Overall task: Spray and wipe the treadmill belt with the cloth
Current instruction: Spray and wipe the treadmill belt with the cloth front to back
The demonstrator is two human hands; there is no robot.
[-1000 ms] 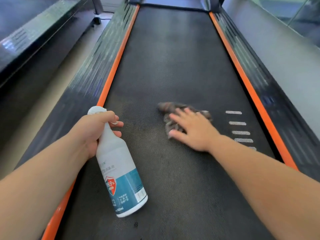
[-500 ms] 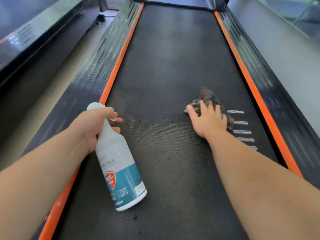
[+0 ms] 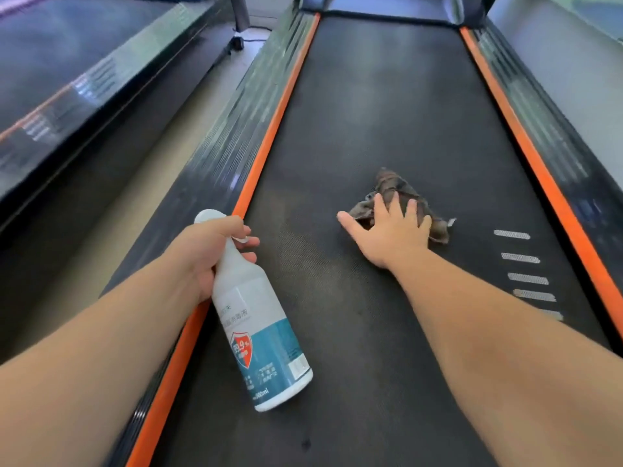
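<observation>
Treadmill belt (image 3: 387,112) is black and runs straight away from me, with the left orange strip (image 3: 276,129) along one edge and the right orange strip (image 3: 526,156) along the other. The cloth (image 3: 392,187) lies on the belt, a little to the right of the middle. It is dark, brownish and crumpled.

My right grip (image 3: 387,234) is released and lies flat on the near part of the cloth. The fingers (image 3: 394,203) are straight and spread over the fabric, and the thumb points to the left and touches the belt beside the cloth. The far corner of the cloth sticks out beyond my fingertips. A row of short white marks (image 3: 521,257) is printed on the belt to the right of this grip, between it and the right orange strip.

My left grip (image 3: 205,251) is grasping the spray bottle (image 3: 259,332) by the neck, with the fingers curled under the white spray head. The bottle is white with a blue label. It is tilted, with the base toward me and over the left part of the belt. I cannot tell if the base touches the belt.

Outside the left orange strip is the dark side rail (image 3: 222,146), then a strip of floor (image 3: 161,170), then another treadmill (image 3: 67,62).
</observation>
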